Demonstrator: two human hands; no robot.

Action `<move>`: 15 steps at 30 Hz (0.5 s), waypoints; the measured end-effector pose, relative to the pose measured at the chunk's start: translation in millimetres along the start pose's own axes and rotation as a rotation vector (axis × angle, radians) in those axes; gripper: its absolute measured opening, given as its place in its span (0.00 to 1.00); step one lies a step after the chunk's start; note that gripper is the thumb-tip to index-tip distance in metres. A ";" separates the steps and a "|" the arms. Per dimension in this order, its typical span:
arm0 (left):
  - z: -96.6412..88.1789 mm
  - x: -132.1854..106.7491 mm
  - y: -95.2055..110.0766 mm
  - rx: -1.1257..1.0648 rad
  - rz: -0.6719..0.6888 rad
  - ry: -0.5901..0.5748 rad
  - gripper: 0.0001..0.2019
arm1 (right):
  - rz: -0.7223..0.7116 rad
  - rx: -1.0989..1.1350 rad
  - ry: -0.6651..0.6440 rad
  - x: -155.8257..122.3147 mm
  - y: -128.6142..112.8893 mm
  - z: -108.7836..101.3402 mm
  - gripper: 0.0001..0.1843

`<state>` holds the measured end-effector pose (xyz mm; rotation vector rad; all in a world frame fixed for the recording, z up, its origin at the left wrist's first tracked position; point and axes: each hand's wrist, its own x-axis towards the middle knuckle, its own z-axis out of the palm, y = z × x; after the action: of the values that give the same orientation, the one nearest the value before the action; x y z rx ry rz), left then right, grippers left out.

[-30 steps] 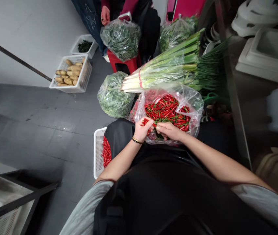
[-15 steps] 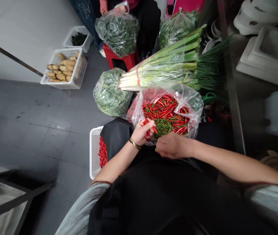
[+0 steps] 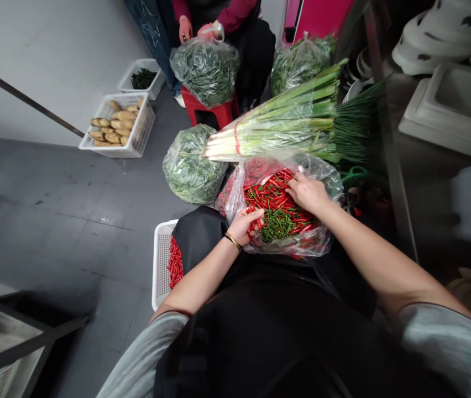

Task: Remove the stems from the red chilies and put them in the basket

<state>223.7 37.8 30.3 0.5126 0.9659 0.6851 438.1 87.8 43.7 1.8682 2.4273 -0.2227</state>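
Note:
A clear plastic bag full of red chillies with green stems rests on my black-aproned lap. My left hand is closed round several red chillies at the bag's near left edge. My right hand reaches into the bag's far side, fingers curled down onto the chillies; what it grips is hidden. A white plastic basket with stemless red chillies sits on the floor by my left knee.
A bundle of leeks and bags of greens lie past the chilli bag. Another person's hands work at a bag of greens on a red stool. White baskets of ginger and greens stand on the floor at left.
My right hand has moved from the bag's near edge, back toward my lap, then forward into the bag's far side. My left hand stays closed on chillies.

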 end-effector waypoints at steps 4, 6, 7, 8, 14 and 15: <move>9.8 3.6 -8.6 0.071 0.133 0.133 0.23 | -0.148 0.100 -0.017 -38.3 -33.8 0.3 0.19; 12.1 4.3 -13.4 0.092 0.217 0.153 0.20 | -0.192 0.256 -0.023 -50.7 -46.7 5.9 0.16; 12.3 3.9 -15.3 0.109 0.264 0.159 0.19 | -0.194 0.369 -0.034 -53.8 -50.7 9.1 0.15; 12.2 2.7 -16.8 0.126 0.305 0.162 0.19 | -0.187 0.492 -0.053 -55.4 -53.4 11.6 0.16; 18.5 -16.5 -13.2 -0.084 0.171 0.054 0.21 | -0.137 1.070 -0.370 -68.6 -64.9 -5.1 0.21; 21.0 -18.8 -11.5 -0.134 0.131 0.010 0.21 | -0.165 1.099 -0.358 -74.5 -68.2 -12.5 0.21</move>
<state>238.1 14.3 43.4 0.4571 0.8941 0.8646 391.9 1.5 71.7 1.5830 2.3218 -2.0165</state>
